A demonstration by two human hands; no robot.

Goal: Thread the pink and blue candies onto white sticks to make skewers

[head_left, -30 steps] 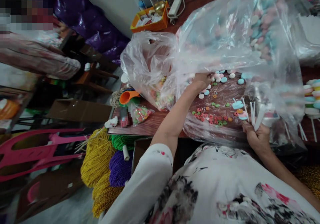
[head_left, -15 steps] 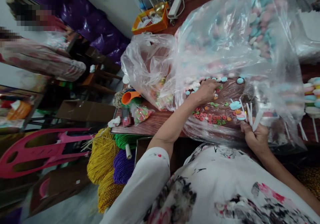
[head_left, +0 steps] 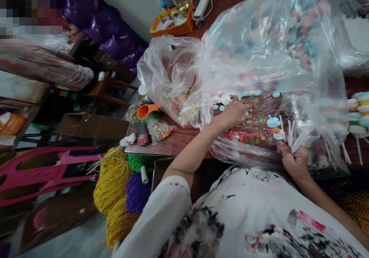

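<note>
My left hand (head_left: 235, 112) is palm down over the table, fingers stretched and partly spread, close to a few green and orange rings (head_left: 255, 102) that look like cereal. Nearer me lies a loose row of red and green rings (head_left: 245, 138). White and pale blue marshmallows (head_left: 221, 107) sit just behind that hand. My right hand (head_left: 293, 156) is closed around several white sticks (head_left: 290, 131). On one stick by its thumb are a blue marshmallow (head_left: 273, 122), an orange ring and a pink-and-white marshmallow (head_left: 278, 135).
A large clear bag (head_left: 259, 39) of pastel marshmallows covers the table's back. Left of it are another clear bag (head_left: 173, 65), an orange scoop (head_left: 147, 112) and a small bag of rings (head_left: 161, 131). Yellow cord bundles (head_left: 109, 181) stand below the edge. Another person's sleeve (head_left: 57, 67) shows far left.
My left hand has drawn back slightly from the marshmallows, toward me and to the left. My right hand stays in place with the sticks. The whole view has shifted a little.
</note>
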